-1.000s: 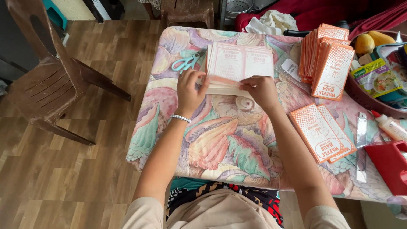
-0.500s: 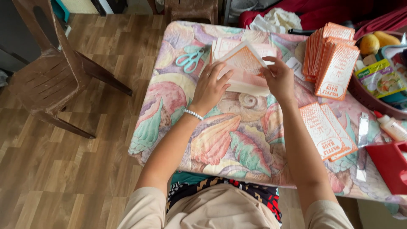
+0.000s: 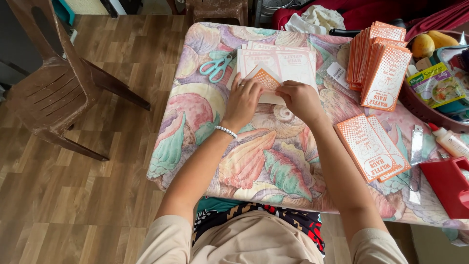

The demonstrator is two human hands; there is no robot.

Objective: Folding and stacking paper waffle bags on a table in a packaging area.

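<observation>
Together, left hand [image 3: 243,99] and right hand [image 3: 301,99] press folded paper sheet [image 3: 266,78].

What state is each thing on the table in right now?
Left hand: pressing on the top sheet.
Right hand: pressing on the top sheet.
Top sheet: partly folded, orange corner turned up.
Flat sheets: stacked, unfolded.
Scissors: closed, lying flat.
Folded sleeves: standing in a row.
Glue bottle: lying down, capped.

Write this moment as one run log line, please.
left hand: pressing paper sheet | right hand: folding same sheet | scissors: beside stack
</observation>
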